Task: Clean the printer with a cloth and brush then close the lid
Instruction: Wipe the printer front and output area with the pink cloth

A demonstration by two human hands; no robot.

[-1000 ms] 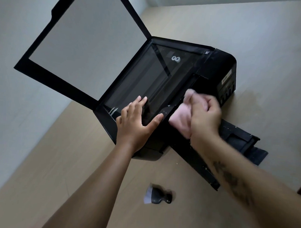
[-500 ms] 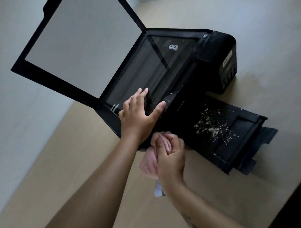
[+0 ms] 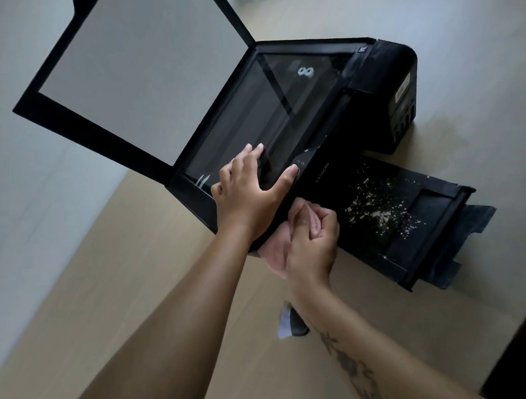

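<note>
On floor, printer (image 3: pixel 363 119) tray (image 3: pixel 433 235) pointing right, lid (image 3: pixel 135 75) raised left

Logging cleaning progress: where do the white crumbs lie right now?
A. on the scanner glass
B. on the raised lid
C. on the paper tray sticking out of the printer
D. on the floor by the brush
C: the white crumbs speckle the paper tray.
</note>
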